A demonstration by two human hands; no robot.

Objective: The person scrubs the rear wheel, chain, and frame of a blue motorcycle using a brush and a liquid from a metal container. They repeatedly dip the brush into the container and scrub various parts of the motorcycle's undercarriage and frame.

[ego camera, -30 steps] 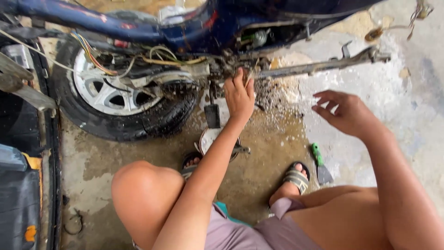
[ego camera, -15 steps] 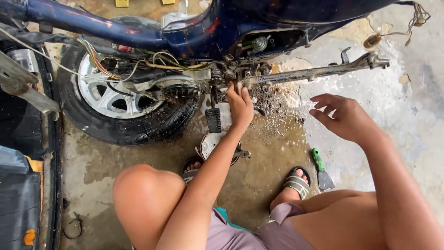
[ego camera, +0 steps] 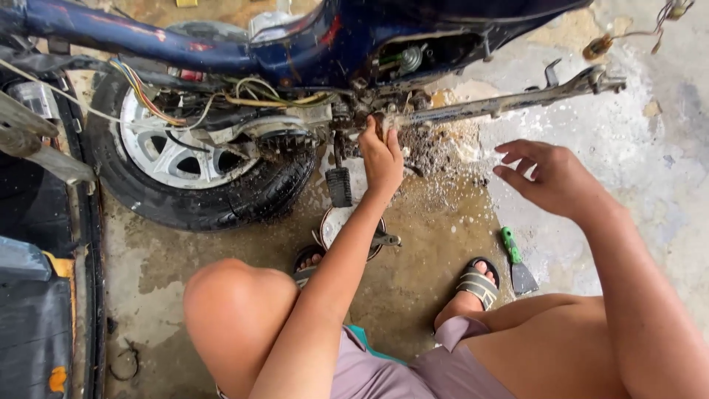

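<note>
floor: wet, stained concrete w/ white foam patches; person squats on it, knees and sandals nearest the camera.

near:
- green-handled scraper lies on the floor just beside the right sandal, untouched.
- small round tin sits on the floor under the left forearm, btwn the feet and the bike.

mid:
- left hand: closed on the grimy frame/engine area at the inner end of the footrest bar; fingers curled over the metal. what exactly it pinches is hidden by the hand, cannot tell.
- right hand: empty, fingers loose and spread, hovering over the foamy floor, well apart from the bar and the scraper.

change vs 0.5–1 s ago: left hand remains on the same spot at the bar root; right hand has stayed empty and aloft, approx same position. judgement: work is localised at the bar root, one-handed.

far:
- stripped blue motorbike frame w/ loose coloured wiring; wheel w/ silver rim stands to the left, tyre touching the floor.
</note>
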